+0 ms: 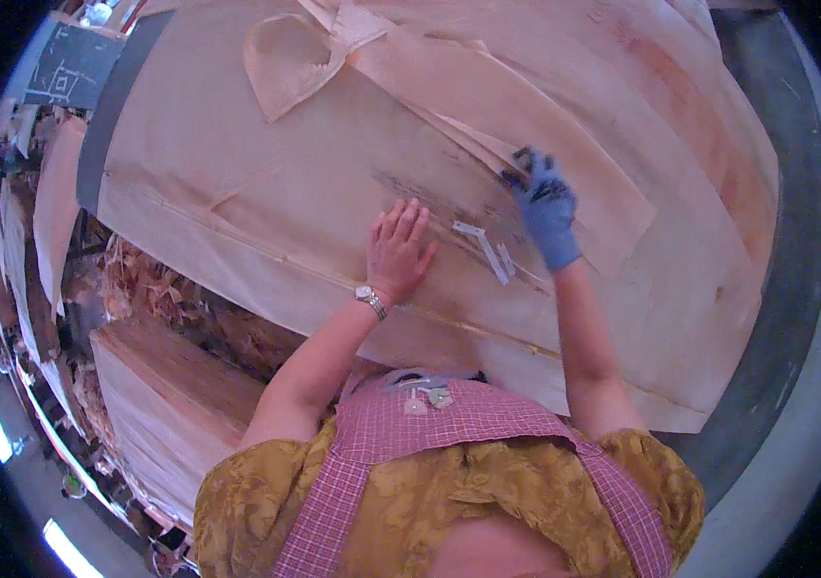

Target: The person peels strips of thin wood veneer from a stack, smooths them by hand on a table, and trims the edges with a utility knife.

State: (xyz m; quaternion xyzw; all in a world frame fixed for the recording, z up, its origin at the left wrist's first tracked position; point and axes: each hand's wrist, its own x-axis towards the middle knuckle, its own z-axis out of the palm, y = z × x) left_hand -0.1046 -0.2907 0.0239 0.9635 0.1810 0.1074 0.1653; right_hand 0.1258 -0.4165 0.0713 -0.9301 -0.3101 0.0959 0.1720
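Veneer sheet (266, 193): pale wood, spread wide under both my hands, a split running left to right.
My left hand (397, 252): bare, fingers spread flat, pressing the sheet.
White tape strips (489, 252): between my hands, beside the split.
My right hand (545, 207): blue-gloved, fingers curled on the torn edge; nearer the split's far end.

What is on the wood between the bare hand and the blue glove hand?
In the head view, short pale strips lie on the veneer sheet between the left hand and the gloved right hand.

Pale veneer sheet (333, 193) lies flat; dark split (458, 197) mid-sheet.
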